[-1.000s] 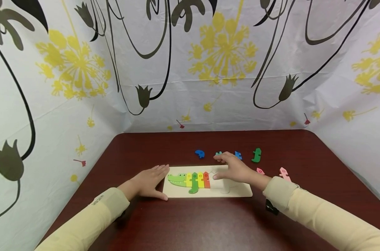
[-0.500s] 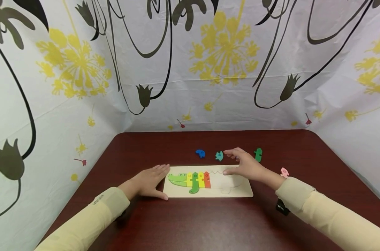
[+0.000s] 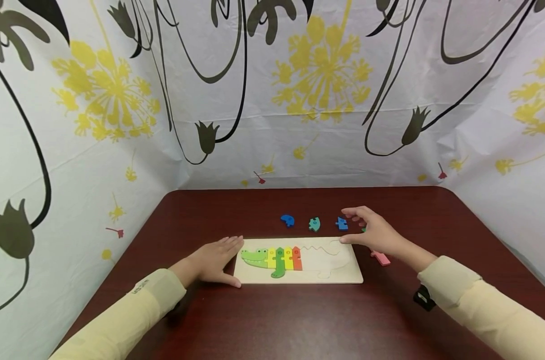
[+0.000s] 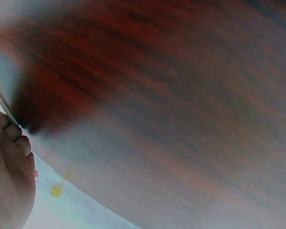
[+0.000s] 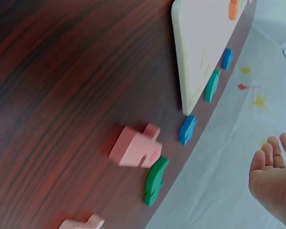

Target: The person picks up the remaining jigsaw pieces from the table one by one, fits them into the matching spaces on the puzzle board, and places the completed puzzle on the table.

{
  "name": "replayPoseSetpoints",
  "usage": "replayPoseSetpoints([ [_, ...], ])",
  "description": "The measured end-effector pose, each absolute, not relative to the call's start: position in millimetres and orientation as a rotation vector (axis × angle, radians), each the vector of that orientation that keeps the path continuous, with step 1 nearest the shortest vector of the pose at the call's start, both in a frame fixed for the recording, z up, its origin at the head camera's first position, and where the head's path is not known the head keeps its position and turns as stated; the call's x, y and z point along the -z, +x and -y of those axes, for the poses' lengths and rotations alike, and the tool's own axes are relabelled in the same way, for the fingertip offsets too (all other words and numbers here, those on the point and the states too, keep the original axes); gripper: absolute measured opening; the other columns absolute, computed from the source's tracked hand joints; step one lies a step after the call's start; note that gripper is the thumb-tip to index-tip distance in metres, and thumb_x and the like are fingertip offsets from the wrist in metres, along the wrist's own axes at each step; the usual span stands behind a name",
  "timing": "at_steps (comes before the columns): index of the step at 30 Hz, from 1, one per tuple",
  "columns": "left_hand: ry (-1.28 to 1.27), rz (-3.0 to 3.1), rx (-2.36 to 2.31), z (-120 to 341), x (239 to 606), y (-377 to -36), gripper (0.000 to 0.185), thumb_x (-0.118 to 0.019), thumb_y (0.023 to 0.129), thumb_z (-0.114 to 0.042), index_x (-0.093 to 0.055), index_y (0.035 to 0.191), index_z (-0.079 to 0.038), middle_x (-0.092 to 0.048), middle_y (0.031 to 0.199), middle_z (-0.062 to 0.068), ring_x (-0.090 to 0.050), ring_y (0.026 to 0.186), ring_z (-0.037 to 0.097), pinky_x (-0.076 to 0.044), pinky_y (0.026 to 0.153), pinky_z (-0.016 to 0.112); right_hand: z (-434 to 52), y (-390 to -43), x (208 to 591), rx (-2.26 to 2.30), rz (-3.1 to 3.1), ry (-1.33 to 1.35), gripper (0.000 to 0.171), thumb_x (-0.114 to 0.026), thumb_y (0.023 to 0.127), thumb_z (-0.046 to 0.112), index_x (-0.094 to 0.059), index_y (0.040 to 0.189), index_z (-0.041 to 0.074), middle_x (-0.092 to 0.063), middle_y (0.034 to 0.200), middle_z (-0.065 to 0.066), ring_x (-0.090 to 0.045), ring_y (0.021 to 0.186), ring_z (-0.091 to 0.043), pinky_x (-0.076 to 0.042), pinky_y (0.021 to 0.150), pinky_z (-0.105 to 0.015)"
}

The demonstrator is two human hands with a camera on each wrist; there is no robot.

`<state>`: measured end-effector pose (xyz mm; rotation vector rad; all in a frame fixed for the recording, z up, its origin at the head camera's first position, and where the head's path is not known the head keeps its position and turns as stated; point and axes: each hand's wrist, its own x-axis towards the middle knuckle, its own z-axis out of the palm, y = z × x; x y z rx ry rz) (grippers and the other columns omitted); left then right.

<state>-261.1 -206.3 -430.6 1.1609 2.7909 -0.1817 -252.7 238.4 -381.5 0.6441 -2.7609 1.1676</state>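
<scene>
Head view first: the left hand [image 3: 214, 264] lies flat, fingers straight, pressing the left end of the pale wooden puzzle board [image 3: 340, 275], where a green crocodile head and coloured strips already sit. The right hand [image 3: 375, 231] hovers spread and empty above the loose pieces, nearest the small blue puzzle piece [image 3: 342, 223] and a pink piece [image 3: 380, 258]. To seat a piece cleanly, I'd keep that board pinned.

Left wrist view: curled knuckles against the board's edge on the dark red wooden table [image 4: 171, 95].

Right wrist view: open fingers [image 5: 269, 160] hold nothing; the pink piece [image 5: 133, 147], a green piece [image 5: 155, 180] and the blue piece [image 5: 186, 129] lie just beside the board.
</scene>
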Motion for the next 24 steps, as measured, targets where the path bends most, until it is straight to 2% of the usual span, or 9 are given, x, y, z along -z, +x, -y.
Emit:
replayPoseSetpoints([
  [3,1.142,-2.788,0.190,206,431,-261,0.116,-0.036,0.077,-0.088,-0.018,0.155,-0.004,-0.017,0.161,0.010,-0.016,0.146,0.022,-0.018,0.116,0.035,-248,-250,380,-1.150,2.771,0.622,0.075,-0.080,0.080,0.037,-0.049,0.139,0.005,-0.050,0.126,-0.012,-0.046,0.113,-0.031,-0.044,0.091,-0.052],
  [9,1.135,-2.791,0.200,207,432,-262,0.117,-0.035,0.077,-0.088,-0.017,0.155,-0.004,-0.016,0.161,0.009,-0.015,0.146,0.022,-0.017,0.117,0.035,-268,-246,377,-1.110,2.804,0.583,0.072,-0.078,0.083,0.036,-0.047,0.141,0.005,-0.048,0.126,-0.013,-0.046,0.108,-0.031,-0.046,0.081,-0.044],
  [16,1.119,-2.789,0.204,207,431,-261,0.118,-0.034,0.075,-0.090,-0.017,0.156,-0.005,-0.015,0.161,0.008,-0.014,0.146,0.021,-0.017,0.117,0.035,-290,-244,377,-1.095,2.797,0.554,0.072,-0.078,0.084,0.032,-0.047,0.140,0.001,-0.049,0.126,-0.016,-0.048,0.111,-0.035,-0.046,0.087,-0.048],
  [20,1.117,-2.789,0.199,206,431,-260,0.117,-0.035,0.076,-0.089,-0.017,0.156,-0.005,-0.015,0.161,0.008,-0.014,0.146,0.021,-0.017,0.117,0.035,-301,-243,379,-1.080,2.786,0.527,0.072,-0.079,0.083,0.033,-0.047,0.140,0.002,-0.050,0.128,-0.016,-0.047,0.112,-0.033,-0.044,0.088,-0.042],
  [24,1.111,-2.789,0.201,206,431,-260,0.117,-0.035,0.076,-0.089,-0.017,0.156,-0.005,-0.015,0.161,0.008,-0.014,0.146,0.021,-0.017,0.117,0.035,-314,-241,383,-1.075,2.792,0.501,0.073,-0.078,0.083,0.034,-0.046,0.140,0.002,-0.050,0.129,-0.017,-0.046,0.113,-0.034,-0.043,0.088,-0.044],
])
